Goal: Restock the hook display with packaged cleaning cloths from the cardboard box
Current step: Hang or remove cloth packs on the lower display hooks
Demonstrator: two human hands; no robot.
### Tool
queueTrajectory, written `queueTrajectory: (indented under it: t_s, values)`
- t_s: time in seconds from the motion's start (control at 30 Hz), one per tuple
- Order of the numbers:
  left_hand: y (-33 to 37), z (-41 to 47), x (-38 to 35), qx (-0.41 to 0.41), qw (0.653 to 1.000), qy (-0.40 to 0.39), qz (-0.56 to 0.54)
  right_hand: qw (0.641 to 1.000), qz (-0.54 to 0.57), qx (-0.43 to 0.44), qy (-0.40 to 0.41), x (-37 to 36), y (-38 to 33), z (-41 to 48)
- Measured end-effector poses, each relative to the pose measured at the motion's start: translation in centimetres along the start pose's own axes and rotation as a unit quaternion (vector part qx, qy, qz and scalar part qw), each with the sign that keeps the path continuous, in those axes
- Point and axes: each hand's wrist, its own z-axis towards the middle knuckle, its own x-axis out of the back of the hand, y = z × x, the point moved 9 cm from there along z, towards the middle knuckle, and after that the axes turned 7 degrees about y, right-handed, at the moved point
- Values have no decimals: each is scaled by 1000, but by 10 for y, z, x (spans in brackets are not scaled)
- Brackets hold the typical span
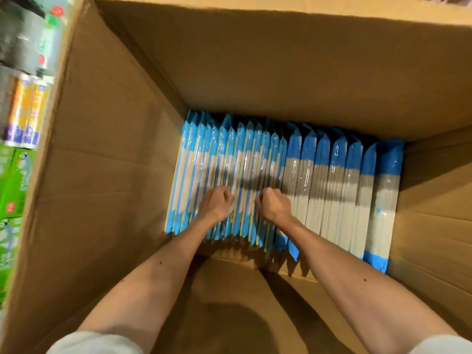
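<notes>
Forearms (153, 272) reach down from the bottom of the head view into the cardboard box (109, 162), a deep carton seen from above with brown walls rising on all sides. The packaged cleaning cloths (339, 190) stand on edge at the bottom of it in one close row that spans the box from left to right. Each pack is in clear film, with bright blue bands at its far and near ends and a pale white or grey middle. The packs in the left half of the row are thinner and pressed tight together, while those in the right half look thicker and lean a little. The left grip (217, 203) sits on the left-centre part of the row, knuckles up, its fingers curled down into the top edges of the packs and pinching them. The right grip (274, 204) lies just beside it, a few packs away, curled in the same way and pinching pack edges. The fingertips of both are hidden among the film, so I cannot tell how many packs each holds. Pale sleeves (94, 343) show at the lower corners. Outside the box, along the left edge, blurred shelf goods appear: green packages (15, 180), orange and yellow rolls (28, 111), and grey wrapped items (20, 47) above them.
</notes>
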Motion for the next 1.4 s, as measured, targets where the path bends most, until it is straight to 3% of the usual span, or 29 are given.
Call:
queueTrajectory:
  t_s: [0.17, 0.4, 0.53, 0.7, 0.87, 1.0, 1.13, 1.27, 1.4]
  values:
    - [5, -20, 16, -35, 997, -24, -61, 994, 104, 8, -18, 3, 8, -9]
    - [28, -67, 90, -70, 975, -4, -213, 953, 299, 43, -8, 56, -30, -66]
    - [37, -104, 137, -35, 937, 38, -344, 945, 304, 109, 46, 95, -68, -115]
    - [51, -157, 170, 0, 904, -16, -428, 938, 245, 189, 160, 122, -118, -173]
    - [75, -209, 220, -137, 892, -36, -428, 911, 210, 227, 271, 151, -163, -250]
    - [73, -250, 271, -256, 886, 20, -386, 869, 246, 256, 345, 166, -196, -315]
    - [64, -291, 318, -320, 872, 84, -360, 838, 324, 275, 343, 170, -226, -372]
    - [61, -330, 368, -362, 867, 130, -316, 736, 482, 273, 389, 204, -220, -423]
    - [85, -393, 377, -448, 835, 41, -317, 647, 501, 172, 548, 259, -161, -476]
